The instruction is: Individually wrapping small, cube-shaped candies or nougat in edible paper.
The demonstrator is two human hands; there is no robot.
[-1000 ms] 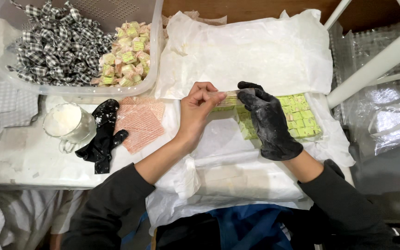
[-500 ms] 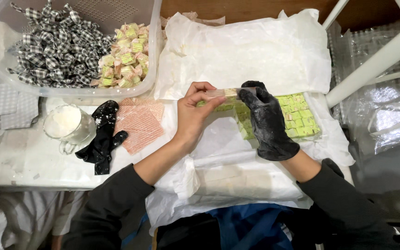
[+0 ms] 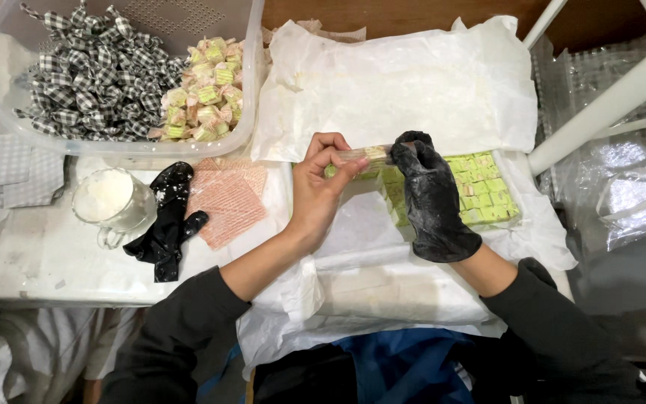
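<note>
Hands: bare left hand (image 3: 315, 191) & black-gloved right hand (image 3: 431, 194) both pinch 1 wrapped candy (image 3: 368, 155); 1 spare glove (image 3: 166, 221) on table.

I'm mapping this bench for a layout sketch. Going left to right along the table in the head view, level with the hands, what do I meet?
Glass mug of white powder → spare black glove → pink wafer sheets → bare left hand → gloved right hand → block of green cut squares → white frame bar.

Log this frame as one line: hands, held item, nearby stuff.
left hand: bare, pinching wrapped candy | right hand: black glove, same candy | under: green candy slab | left: spare glove, bin
</note>
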